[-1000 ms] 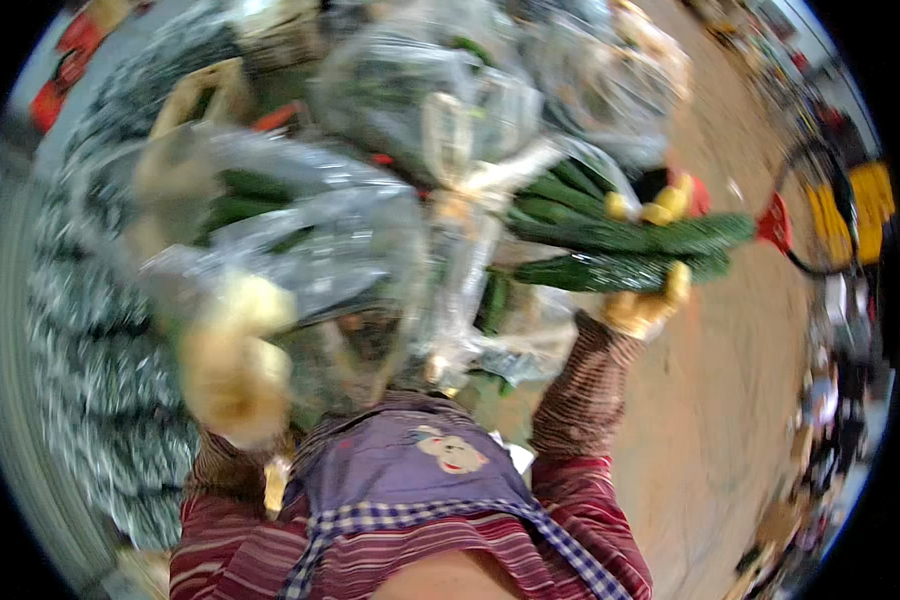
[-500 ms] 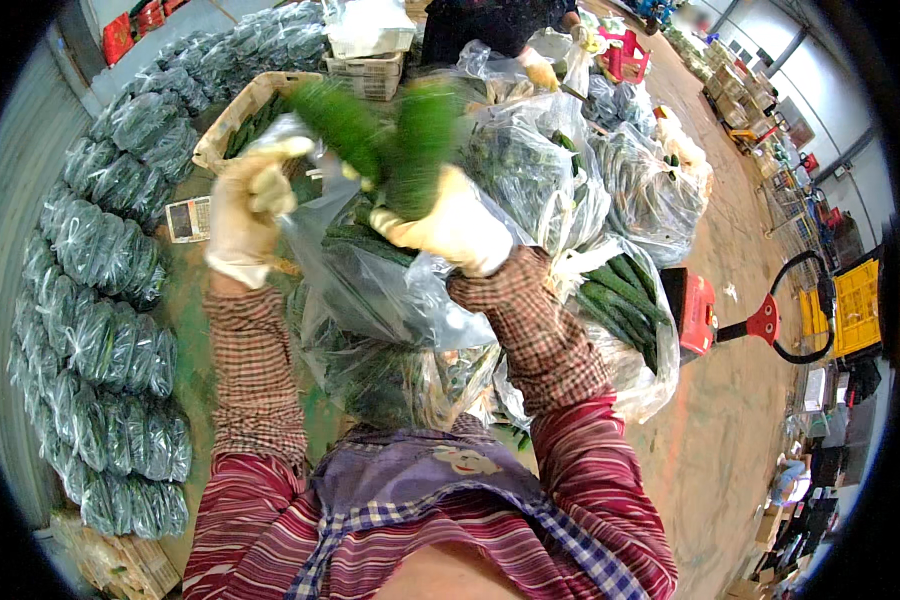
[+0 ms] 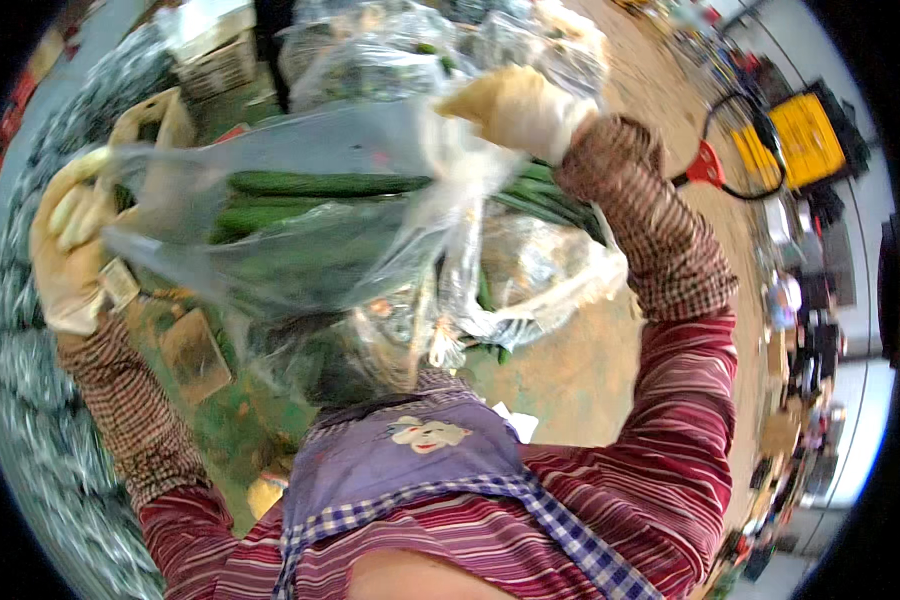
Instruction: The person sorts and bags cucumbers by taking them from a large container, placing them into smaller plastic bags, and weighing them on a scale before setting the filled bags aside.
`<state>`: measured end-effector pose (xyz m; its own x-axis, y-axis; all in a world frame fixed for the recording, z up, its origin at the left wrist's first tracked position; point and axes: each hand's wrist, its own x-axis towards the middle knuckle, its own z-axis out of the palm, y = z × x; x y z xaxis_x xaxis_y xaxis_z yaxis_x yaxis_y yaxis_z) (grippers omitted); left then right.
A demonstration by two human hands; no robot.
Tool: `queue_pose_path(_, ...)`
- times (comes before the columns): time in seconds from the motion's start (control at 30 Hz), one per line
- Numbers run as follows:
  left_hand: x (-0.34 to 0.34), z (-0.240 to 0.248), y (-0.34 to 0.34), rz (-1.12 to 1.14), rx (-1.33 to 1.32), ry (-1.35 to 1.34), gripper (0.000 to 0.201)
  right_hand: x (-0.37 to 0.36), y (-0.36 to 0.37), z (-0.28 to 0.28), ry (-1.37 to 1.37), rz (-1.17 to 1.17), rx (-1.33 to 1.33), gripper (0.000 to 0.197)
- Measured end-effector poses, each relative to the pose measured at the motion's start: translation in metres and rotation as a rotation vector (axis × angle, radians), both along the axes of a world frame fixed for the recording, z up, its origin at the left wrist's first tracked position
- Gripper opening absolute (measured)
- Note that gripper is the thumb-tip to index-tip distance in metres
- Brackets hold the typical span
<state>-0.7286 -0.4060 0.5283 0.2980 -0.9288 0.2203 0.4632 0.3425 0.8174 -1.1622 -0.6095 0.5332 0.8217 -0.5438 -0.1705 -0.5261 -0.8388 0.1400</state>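
Note:
A clear plastic bag is stretched between my two hands, with several long green cucumbers lying sideways inside. My left hand, in a cream glove, has its fingers curled around the bag's left end. At the other end, my gloved right hand is closed on the bunched plastic; its fingertips are blurred. More cucumbers show in an open bag beneath and beside my right hand. A plastic-wrapped bundle sits close against my apron.
Stacked bags of cucumbers line the left side. A tan crate stands behind my left hand, with pale crates farther back. More filled bags are at the far side. A red handle with a black loop stands at right.
The cucumbers my right hand held above the bag are out of that hand. My hands have moved wide apart, pulling the bag taut between them. The view has shifted.

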Motion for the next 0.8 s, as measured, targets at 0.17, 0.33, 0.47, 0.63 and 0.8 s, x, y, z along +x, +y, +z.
queue_pose_path(0.17,-0.047,-0.022,-0.004,0.209,0.028,-0.511,0.036,-0.113,-0.016,-0.003,-1.132,-0.229,0.644,0.040)
queue_pose_path(0.33,-0.068,-0.041,0.009,0.543,0.142,-1.002,0.037,-0.260,-0.063,-0.215,-0.469,-0.896,0.278,0.034)
queue_pose_path(0.47,-0.048,-0.026,0.029,0.513,0.343,-0.713,0.037,-0.257,-0.094,-0.296,-0.312,-0.789,0.005,0.082)
queue_pose_path(0.63,-0.087,-0.030,0.018,0.858,0.490,-0.759,0.036,-0.239,-0.136,-0.379,0.040,-0.627,-0.388,0.078)
queue_pose_path(0.8,-0.110,-0.026,0.024,0.905,0.522,-0.658,0.036,-0.254,-0.148,-0.373,0.024,-0.523,-0.261,0.071)
